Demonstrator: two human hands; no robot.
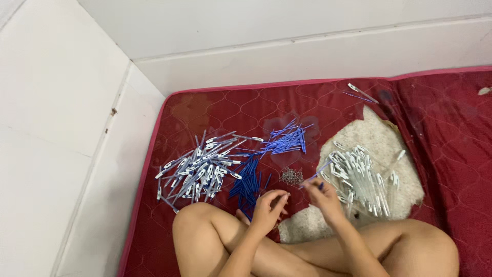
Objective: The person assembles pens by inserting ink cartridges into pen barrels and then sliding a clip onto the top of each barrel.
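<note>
I sit cross-legged on a red quilted mat (215, 110). My left hand (268, 208) is curled, fingertips pinched together near a small pile of tiny metal springs (291, 176); what it holds is too small to tell. My right hand (321, 195) pinches a thin blue pen refill (321, 169) that points up and to the right. Left of my hands lies a pile of dark blue pen parts (247, 183). Further left is a heap of assembled blue-and-white pens (200, 166). A pile of clear pen barrels (361, 179) lies right of my right hand.
A loose bunch of blue refills (287, 139) lies further back on the mat. The barrels rest on a worn pale patch (376, 136) of the mat. A single pen (362, 93) lies near the back edge. White tiled walls (61, 102) border the left and back.
</note>
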